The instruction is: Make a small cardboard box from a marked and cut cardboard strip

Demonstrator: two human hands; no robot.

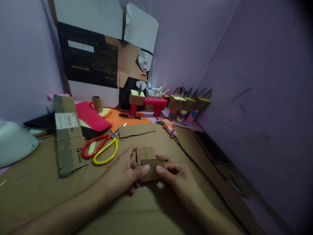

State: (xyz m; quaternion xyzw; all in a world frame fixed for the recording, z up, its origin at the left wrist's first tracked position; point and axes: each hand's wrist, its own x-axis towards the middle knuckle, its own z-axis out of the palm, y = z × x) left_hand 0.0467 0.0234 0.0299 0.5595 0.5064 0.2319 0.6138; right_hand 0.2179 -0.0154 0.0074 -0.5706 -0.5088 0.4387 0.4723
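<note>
A small folded cardboard piece (153, 169) is held up between both hands, just above the cardboard-covered table. Its near flap stands toward me, and pencil lines cross the part behind it. My left hand (129, 169) grips its left side, thumb on the near flap and fingers partly behind it. At the right side my right hand (174, 171) pinches the piece, its thumb on the same flap and its fingertips at the back. Scissors (105, 148) with one red and one yellow handle loop lie to the left of my left hand. Behind the piece rests a cut cardboard strip (137, 130).
A patterned glue gun (168, 126) with a black cord (195, 163) lies at the right. Several cardboard animal figures (178, 102) stand at the back. Red paper (93, 116), a long cardboard piece (68, 137) and a pen (130, 116) lie toward the left and back. A white rounded object (16, 143) stands far left.
</note>
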